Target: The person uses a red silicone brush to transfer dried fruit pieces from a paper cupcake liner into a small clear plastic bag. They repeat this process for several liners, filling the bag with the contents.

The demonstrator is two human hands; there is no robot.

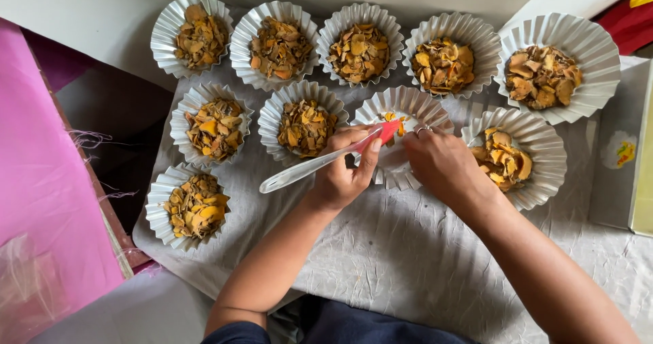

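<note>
My left hand (342,170) grips a spatula (306,168) with a clear handle and a red blade, the blade pointing into a white fluted paper cup (401,106) in the middle row. That cup holds only a few orange-yellow dried flakes. My right hand (441,164) rests over the same cup's right side, a ring on one finger, fingertips by the red blade. A filled cup (544,140) of dried flakes sits just right of my right hand, and another filled cup (306,123) lies left of my left hand.
Several more fluted cups heaped with orange-brown flakes stand in rows on a crinkled white cloth (408,255). A pink sheet (41,181) lies at the left. A pale box (622,153) sits at the right edge.
</note>
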